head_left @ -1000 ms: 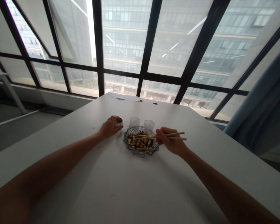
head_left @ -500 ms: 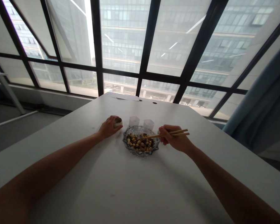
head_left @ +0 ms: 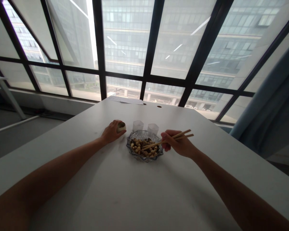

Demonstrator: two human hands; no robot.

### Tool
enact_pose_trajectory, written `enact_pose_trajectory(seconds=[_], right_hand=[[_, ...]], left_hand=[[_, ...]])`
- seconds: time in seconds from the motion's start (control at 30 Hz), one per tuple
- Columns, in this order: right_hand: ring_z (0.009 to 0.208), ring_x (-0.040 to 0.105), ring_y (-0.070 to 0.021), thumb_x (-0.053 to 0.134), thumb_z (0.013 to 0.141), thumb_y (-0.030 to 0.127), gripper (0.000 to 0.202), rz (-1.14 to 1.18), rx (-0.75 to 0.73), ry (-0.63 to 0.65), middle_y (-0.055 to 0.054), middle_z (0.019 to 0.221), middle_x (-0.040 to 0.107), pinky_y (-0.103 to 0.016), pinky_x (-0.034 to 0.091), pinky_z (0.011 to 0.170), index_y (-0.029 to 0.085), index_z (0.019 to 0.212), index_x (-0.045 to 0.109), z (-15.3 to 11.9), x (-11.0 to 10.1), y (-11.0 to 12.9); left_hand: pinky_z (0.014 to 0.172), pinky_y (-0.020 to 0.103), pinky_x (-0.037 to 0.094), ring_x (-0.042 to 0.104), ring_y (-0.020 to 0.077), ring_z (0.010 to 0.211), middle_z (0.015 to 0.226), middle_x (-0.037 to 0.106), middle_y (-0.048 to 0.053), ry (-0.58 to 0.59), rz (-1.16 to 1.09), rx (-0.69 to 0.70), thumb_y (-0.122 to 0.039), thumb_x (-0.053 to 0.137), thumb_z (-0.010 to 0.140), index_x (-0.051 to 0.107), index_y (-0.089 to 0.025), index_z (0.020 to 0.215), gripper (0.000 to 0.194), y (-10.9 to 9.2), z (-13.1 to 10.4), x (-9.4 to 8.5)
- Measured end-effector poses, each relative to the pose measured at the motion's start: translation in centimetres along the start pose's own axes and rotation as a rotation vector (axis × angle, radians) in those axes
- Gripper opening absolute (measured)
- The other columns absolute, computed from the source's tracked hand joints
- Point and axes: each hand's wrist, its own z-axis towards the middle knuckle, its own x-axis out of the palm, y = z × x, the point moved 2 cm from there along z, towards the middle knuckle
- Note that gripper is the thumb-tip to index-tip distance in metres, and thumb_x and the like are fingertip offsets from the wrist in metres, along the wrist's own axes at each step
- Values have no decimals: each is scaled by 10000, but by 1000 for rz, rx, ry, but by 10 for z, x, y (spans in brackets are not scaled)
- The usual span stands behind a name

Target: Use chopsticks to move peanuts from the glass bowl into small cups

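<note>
My right hand [head_left: 174, 142] is closed round a pair of wooden chopsticks [head_left: 180, 136]. Their tips reach down among brown and tan nuts [head_left: 137, 146], which look like pistachios, in a clear scalloped glass bowl [head_left: 144, 158]. Left of the bowl, my left hand [head_left: 112, 131] wraps round a small pale cup [head_left: 121, 129] with a dark inside; its contents are too small to make out. Just behind the bowl stand two small translucent cups, a left one [head_left: 138, 125] and a right one [head_left: 153, 128].
All of this is on a white table [head_left: 125, 199]. Papers [head_left: 125, 100] lie at its far edge, near two round cable holes. Beyond rise tall dark-framed windows [head_left: 144, 78]. A blue curtain [head_left: 260, 118] hangs at the right, and another table [head_left: 11, 96] stands at the far left.
My right hand has shifted slightly left and down, bringing the chopstick tips lower and further left among the nuts. The left hand keeps its hold on the pale cup.
</note>
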Motion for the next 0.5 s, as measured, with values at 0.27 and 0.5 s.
enact_pose_trajectory(seconds=[0.27, 0.5], right_hand=[[402, 598, -124, 635, 841, 687, 538, 27, -167, -196, -37, 527, 672, -219, 488, 389, 178, 666, 638, -1, -6, -4], [312, 538, -125, 678, 727, 771, 609, 114, -90, -313, -35, 439, 624, -220, 429, 308, 174, 615, 628, 2, -12, 0]], left_hand=[[961, 430, 528, 623, 300, 1126, 1247, 616, 111, 3, 2, 2, -483, 620, 844, 557, -225, 1223, 464, -1, 0, -1], [1001, 446, 512, 624, 303, 1143, 1254, 619, 131, -23, -31, -1, -490, 640, 830, 547, -206, 1255, 519, 3, 0, 3]])
